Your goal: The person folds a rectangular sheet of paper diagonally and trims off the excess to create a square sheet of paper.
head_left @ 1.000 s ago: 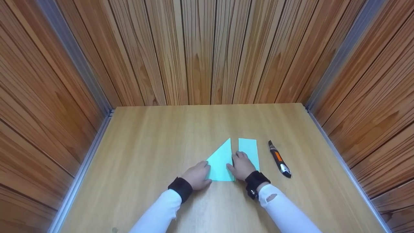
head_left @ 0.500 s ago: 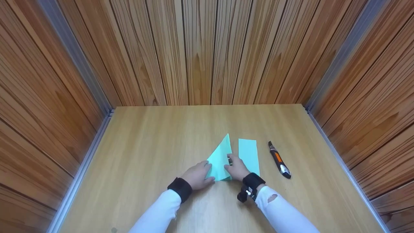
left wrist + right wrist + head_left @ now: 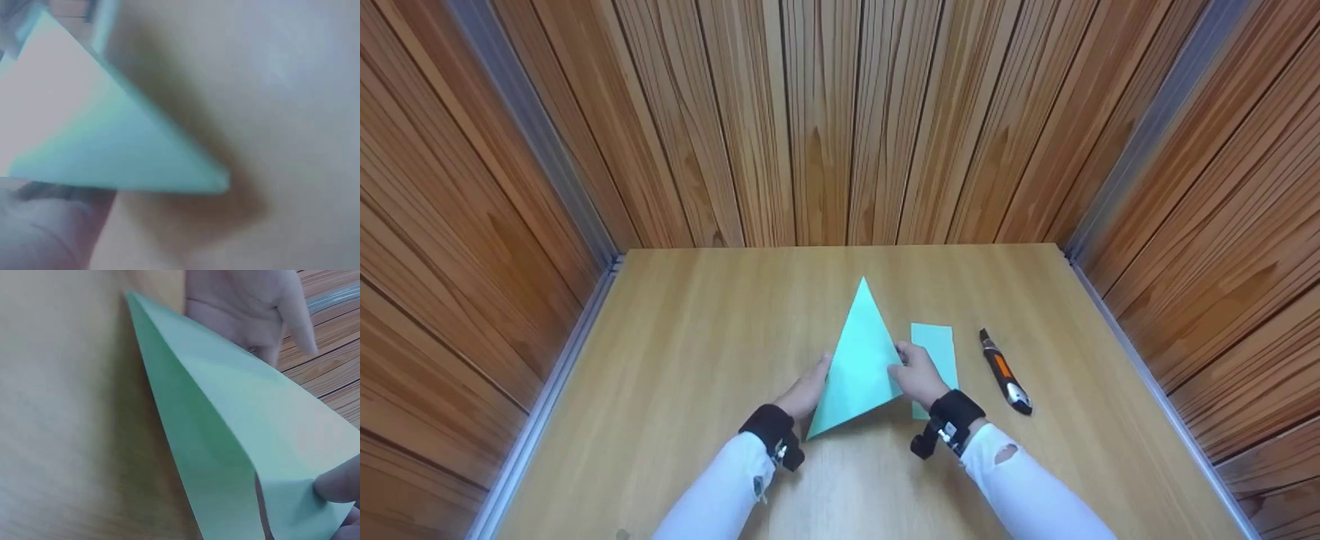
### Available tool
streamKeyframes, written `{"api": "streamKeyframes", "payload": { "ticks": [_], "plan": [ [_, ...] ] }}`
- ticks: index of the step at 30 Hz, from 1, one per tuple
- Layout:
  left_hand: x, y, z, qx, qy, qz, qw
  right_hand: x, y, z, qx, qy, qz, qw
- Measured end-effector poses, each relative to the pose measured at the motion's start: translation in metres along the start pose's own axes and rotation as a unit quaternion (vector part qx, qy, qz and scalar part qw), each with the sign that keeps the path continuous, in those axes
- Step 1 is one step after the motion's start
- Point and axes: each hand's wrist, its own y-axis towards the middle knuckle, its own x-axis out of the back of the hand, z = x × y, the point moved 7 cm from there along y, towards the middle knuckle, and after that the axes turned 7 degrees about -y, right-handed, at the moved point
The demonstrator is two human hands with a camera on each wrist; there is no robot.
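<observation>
A light turquoise sheet of paper (image 3: 855, 360), folded into a triangle, is tilted up off the table between the hands. In the right wrist view its two layers stand apart along the lower edge. My right hand (image 3: 920, 375) pinches its right edge, thumb (image 3: 340, 482) on top and fingers beneath. On the left side, my left hand (image 3: 808, 388) lies against the paper's edge with its thumb straight; in the right wrist view its palm (image 3: 236, 304) shows and the fingertips are hidden behind the paper. The left wrist view shows the folded corner (image 3: 169, 163) blurred, beside part of that hand.
A turquoise paper strip (image 3: 936, 343) lies flat just right of the folded sheet, partly covered by my right hand. Farther right lies a black and orange utility knife (image 3: 1003, 371). Wooden plank walls (image 3: 817, 127) enclose the table (image 3: 697, 315) at the back and sides.
The folded paper has been lifted from the table, turned, and moved slightly left. My right hand has come off the strip and pinches the paper's right edge. The left hand has shifted slightly.
</observation>
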Motion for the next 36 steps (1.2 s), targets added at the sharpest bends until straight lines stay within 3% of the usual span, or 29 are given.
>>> {"api": "streamKeyframes", "payload": {
  "ticks": [3,6,8,10,13,15,20,24,29,33,36],
  "plan": [
    [-0.002,-0.009,0.008,0.078,-0.070,-0.006,0.9945,0.003,-0.001,0.009,0.014,0.015,-0.008,0.9998],
    [-0.004,-0.014,0.009,0.104,-0.107,-0.015,0.9887,0.005,-0.002,0.016,0.031,0.032,-0.014,0.9989],
    [-0.003,-0.013,0.004,0.081,-0.113,-0.015,0.9902,0.007,-0.002,0.018,0.038,0.039,-0.022,0.9983],
    [0.000,-0.009,-0.003,0.038,-0.110,-0.011,0.9932,0.009,-0.002,0.019,0.047,0.049,-0.029,0.9973],
    [0.010,-0.003,-0.013,-0.024,-0.095,-0.012,0.9951,0.012,-0.002,0.015,0.050,0.056,-0.041,0.9963],
    [0.019,0.000,-0.017,-0.048,-0.089,-0.021,0.9946,0.013,0.000,0.009,0.046,0.063,-0.047,0.9958],
    [0.039,0.000,-0.020,-0.085,-0.091,-0.075,0.9894,0.014,0.001,-0.012,0.024,0.057,-0.061,0.9962],
    [0.048,-0.002,-0.025,-0.126,-0.061,-0.111,0.9839,0.012,-0.001,-0.025,0.009,0.028,-0.051,0.9982],
    [0.057,-0.002,-0.018,-0.112,-0.015,-0.129,0.9852,0.003,-0.001,-0.041,-0.016,-0.018,-0.012,0.9996],
    [0.062,-0.001,-0.007,-0.080,0.015,-0.137,0.9873,-0.005,-0.003,-0.048,-0.029,-0.061,0.018,0.9976],
    [0.062,0.001,0.001,-0.051,0.036,-0.136,0.9886,-0.008,-0.004,-0.051,-0.034,-0.096,0.019,0.9946]
  ]
}}
